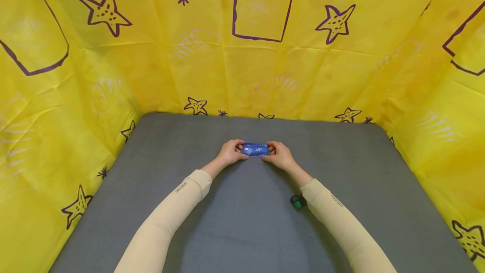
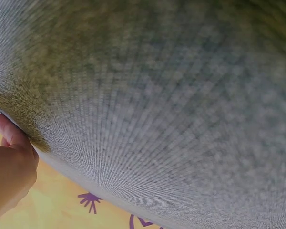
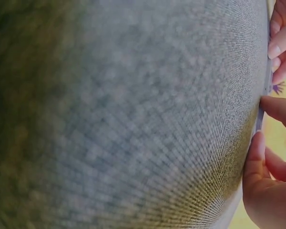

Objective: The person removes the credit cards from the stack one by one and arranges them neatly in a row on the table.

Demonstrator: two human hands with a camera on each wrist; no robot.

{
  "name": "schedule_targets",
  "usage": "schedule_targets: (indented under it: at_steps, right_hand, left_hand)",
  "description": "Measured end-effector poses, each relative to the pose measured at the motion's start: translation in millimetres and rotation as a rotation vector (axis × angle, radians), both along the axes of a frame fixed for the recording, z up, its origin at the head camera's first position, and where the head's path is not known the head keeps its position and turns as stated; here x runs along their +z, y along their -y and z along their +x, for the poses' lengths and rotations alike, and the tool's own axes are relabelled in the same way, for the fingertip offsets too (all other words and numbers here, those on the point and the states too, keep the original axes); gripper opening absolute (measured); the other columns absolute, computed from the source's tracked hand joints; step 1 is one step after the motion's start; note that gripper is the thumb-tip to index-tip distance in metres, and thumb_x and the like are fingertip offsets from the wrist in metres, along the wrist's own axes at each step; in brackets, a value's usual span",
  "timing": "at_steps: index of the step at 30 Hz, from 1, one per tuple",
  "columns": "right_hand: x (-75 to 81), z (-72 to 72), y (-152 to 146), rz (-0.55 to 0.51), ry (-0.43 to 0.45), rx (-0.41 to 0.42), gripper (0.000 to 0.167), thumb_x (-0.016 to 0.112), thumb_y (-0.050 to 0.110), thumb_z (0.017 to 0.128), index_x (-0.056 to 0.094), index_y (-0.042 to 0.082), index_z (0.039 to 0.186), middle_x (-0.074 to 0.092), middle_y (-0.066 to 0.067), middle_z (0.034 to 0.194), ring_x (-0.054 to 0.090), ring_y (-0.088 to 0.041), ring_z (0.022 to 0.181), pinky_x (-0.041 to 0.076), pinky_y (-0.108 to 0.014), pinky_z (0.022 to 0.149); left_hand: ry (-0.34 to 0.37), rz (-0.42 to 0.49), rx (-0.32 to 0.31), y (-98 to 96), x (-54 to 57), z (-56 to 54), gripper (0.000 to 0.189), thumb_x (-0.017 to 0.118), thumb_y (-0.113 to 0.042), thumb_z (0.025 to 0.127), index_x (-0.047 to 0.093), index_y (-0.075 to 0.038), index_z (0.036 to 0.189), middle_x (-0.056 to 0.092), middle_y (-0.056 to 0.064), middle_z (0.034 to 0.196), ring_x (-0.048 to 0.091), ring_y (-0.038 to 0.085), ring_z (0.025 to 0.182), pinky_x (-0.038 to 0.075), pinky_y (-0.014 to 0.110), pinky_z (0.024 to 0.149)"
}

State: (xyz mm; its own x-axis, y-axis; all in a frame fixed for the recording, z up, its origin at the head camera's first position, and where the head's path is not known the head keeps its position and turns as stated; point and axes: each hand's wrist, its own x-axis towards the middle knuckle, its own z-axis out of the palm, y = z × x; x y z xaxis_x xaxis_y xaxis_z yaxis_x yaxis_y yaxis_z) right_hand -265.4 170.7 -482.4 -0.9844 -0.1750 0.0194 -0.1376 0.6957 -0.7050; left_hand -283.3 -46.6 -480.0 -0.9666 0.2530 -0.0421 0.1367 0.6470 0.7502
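Observation:
A blue card [image 1: 255,149] marked "VIP", with a small light chip patch at its left, lies flat at or just above the grey table. My left hand [image 1: 232,152] pinches its left end between thumb and fingers. At the opposite end my right hand [image 1: 279,154] grips the card the same way. In the left wrist view only part of the left hand [image 2: 12,167] shows, at the left edge. Both hands appear at the right edge of the right wrist view, the right hand [image 3: 271,181] lower, with the card seen thinly edge-on.
The grey table [image 1: 242,222] spreads under both arms. Yellow cloth [image 1: 212,70] with purple starfish drawings hangs behind it and at both sides. A small black and green device [image 1: 298,201] sits by the right sleeve cuff.

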Motion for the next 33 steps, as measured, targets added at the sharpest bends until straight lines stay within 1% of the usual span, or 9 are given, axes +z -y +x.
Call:
schedule_targets:
  at_steps: [5,12,15,21,26,33]
  right_hand:
    - [-2.3,0.6,0.0,0.005,-0.008,0.002,0.056,0.080,0.016,0.079,0.058,-0.005,0.126,0.060,-0.012,0.100,0.055,-0.022,0.084,0.044,-0.033,0.076]
    - [-3.0,2.0,0.3,0.010,-0.043,0.006,0.056,0.081,0.015,0.079,0.058,-0.005,0.126,0.058,-0.012,0.097,0.054,-0.022,0.083,0.045,-0.034,0.076]
    - [-2.6,2.3,0.7,0.013,-0.068,0.014,0.056,0.081,0.015,0.078,0.058,-0.005,0.125,0.058,-0.012,0.096,0.055,-0.022,0.081,0.045,-0.034,0.075]
    - [-0.8,3.0,1.1,-0.011,-0.085,0.015,0.056,0.082,0.013,0.078,0.057,-0.004,0.125,0.058,-0.013,0.096,0.055,-0.022,0.081,0.046,-0.035,0.075]
    - [-0.5,3.9,0.9,-0.046,-0.085,0.014,0.056,0.082,0.009,0.077,0.055,-0.003,0.124,0.059,-0.015,0.097,0.056,-0.023,0.080,0.047,-0.035,0.076]
    - [-1.8,4.5,1.9,-0.085,-0.078,0.010,0.056,0.082,0.007,0.077,0.050,0.000,0.123,0.058,-0.015,0.093,0.055,-0.022,0.078,0.047,-0.033,0.074]
  left_hand:
    - [-0.020,-0.006,-0.012,1.5,-2.2,1.0,0.055,0.083,-0.015,0.077,0.061,0.000,0.125,0.058,0.007,0.097,0.054,0.017,0.083,0.046,0.028,0.075]
    - [-0.104,-0.012,-0.049,3.4,-6.7,1.3,0.055,0.084,-0.015,0.077,0.061,0.001,0.124,0.058,0.008,0.092,0.055,0.017,0.080,0.047,0.029,0.075]
    - [-0.130,-0.023,-0.055,3.6,-7.2,1.2,0.055,0.084,-0.016,0.077,0.061,0.001,0.125,0.059,0.008,0.093,0.055,0.017,0.080,0.047,0.030,0.075]
    - [-0.168,-0.031,-0.055,3.9,-6.9,2.1,0.056,0.084,-0.017,0.077,0.060,-0.001,0.125,0.060,0.008,0.092,0.056,0.017,0.079,0.048,0.031,0.075]
    - [-0.181,-0.007,-0.043,3.5,-7.9,2.7,0.055,0.085,-0.014,0.075,0.060,-0.003,0.123,0.060,0.007,0.091,0.057,0.017,0.077,0.049,0.031,0.074]
    - [-0.160,0.023,-0.030,2.2,-8.7,4.2,0.054,0.085,-0.012,0.076,0.056,-0.007,0.122,0.059,0.007,0.091,0.055,0.017,0.077,0.047,0.030,0.074]
